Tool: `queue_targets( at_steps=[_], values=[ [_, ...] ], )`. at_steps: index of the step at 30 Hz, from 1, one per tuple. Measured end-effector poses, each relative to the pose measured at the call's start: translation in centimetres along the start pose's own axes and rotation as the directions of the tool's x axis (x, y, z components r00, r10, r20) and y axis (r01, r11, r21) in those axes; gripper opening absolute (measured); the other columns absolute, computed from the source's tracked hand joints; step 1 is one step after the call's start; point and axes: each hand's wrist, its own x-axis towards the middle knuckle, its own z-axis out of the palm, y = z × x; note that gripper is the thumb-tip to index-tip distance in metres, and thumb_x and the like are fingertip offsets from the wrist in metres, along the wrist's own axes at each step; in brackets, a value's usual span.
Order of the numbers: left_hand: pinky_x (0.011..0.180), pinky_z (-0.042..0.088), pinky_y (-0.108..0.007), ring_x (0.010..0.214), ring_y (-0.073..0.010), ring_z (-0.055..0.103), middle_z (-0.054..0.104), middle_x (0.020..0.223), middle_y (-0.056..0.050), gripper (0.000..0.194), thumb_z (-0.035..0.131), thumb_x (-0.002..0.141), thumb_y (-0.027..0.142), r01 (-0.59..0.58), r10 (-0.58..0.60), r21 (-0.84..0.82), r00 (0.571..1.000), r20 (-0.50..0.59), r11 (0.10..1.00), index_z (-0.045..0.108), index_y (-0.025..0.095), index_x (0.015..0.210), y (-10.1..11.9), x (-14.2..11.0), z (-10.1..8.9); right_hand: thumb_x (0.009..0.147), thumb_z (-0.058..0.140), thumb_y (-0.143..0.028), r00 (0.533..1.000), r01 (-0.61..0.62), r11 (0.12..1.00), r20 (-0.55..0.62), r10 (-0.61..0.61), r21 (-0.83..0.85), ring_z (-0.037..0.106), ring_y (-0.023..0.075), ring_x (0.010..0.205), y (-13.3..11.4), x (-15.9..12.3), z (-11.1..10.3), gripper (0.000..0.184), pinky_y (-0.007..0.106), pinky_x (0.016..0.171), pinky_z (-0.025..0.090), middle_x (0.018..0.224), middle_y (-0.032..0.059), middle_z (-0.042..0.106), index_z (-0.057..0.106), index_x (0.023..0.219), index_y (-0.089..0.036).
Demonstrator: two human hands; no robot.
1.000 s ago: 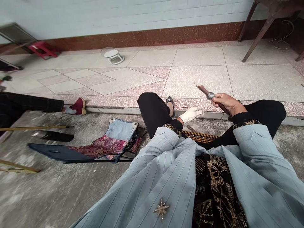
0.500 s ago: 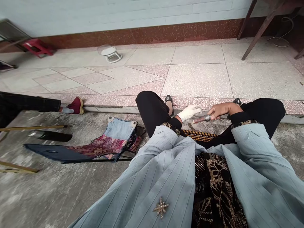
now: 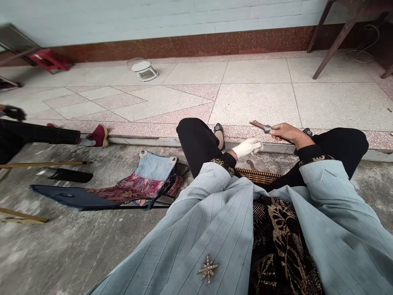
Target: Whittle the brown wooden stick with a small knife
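Observation:
My right hand is bare and closed around a short brown stick with grey wire wound thickly about it. The stick's free end points left and slightly up, over the step edge. Lower and to the left, my left hand wears a white knitted glove. Its fingers are curled together, and what they hold, if anything, is hidden. Below the hands, between my legs, is a black-and-yellow woven piece. A curved, greyish thing shows just above it, too small to name.
To my left stands a low folding chair with patched fabric. Beyond it are another person's leg and red shoe. A tiled step lies ahead, with a small white stool, a red stool and a dark wooden table leg.
My right hand has lifted the wire-wound stick up and away from the gloved hand. My left hand has shifted slightly. At far left, the other person's dark-gloved hand has come into view.

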Motion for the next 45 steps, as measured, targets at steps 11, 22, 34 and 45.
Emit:
queue_targets(
  at_steps=[11, 22, 34, 45],
  values=[
    [0.061, 0.037, -0.022, 0.061, -0.0084, 0.048, 0.06, 0.071, 0.0, 0.036, 0.054, 0.089, 0.046, -0.113, 0.105, 0.256, 0.993, 0.043, 0.96, 0.066, 0.012, 0.083, 0.7, -0.4, -0.5, 0.063, 0.082, -0.04, 0.829, -0.089, 0.853, 0.436, 0.35, -0.515, 0.051, 0.0128, 0.05, 0.1, 0.0, 1.5, 0.03, 0.028, 0.052, 0.039, 0.057, 0.0012, 0.061, 0.077, 0.084, -0.019],
    [0.045, 0.031, -0.018, 0.048, -0.0063, 0.037, 0.044, 0.058, 0.005, 0.037, 0.054, 0.089, 0.051, -0.047, 0.044, -0.118, 0.999, -0.029, 0.992, 0.06, 0.014, 0.087, 0.2, 0.0, -0.4, 0.07, 0.08, -0.039, 0.983, 0.138, 0.896, -0.167, -0.073, 0.422, 0.043, 0.0081, 0.053, -1.0, -0.9, -0.2, 0.032, 0.023, 0.05, 0.035, 0.065, -0.001, 0.054, 0.063, 0.084, -0.016],
    [0.053, 0.029, -0.021, 0.053, -0.0073, 0.042, 0.05, 0.062, 0.003, 0.037, 0.051, 0.092, 0.046, -0.123, 0.122, 0.138, 0.992, 0.017, 0.983, 0.064, 0.012, 0.085, 1.2, -0.5, -0.2, 0.084, 0.064, -0.038, 0.961, -0.268, 0.657, -0.245, 0.13, -0.704, 0.063, 0.0269, 0.092, -0.5, 0.7, 1.1, 0.037, 0.031, 0.067, 0.04, 0.106, 0.0134, 0.07, 0.074, 0.113, -0.018],
    [0.05, 0.038, -0.019, 0.052, -0.0063, 0.041, 0.045, 0.062, 0.004, 0.041, 0.056, 0.087, 0.055, -0.051, 0.039, -0.126, 0.994, -0.098, 0.991, 0.06, 0.014, 0.09, 1.2, -0.5, -0.8, 0.073, 0.077, -0.04, 0.952, 0.105, 0.976, 0.264, -0.155, 0.192, 0.045, 0.0076, 0.056, -1.1, -1.6, 0.1, 0.034, 0.024, 0.057, 0.035, 0.066, -0.0028, 0.058, 0.072, 0.094, -0.014]
  ],
)
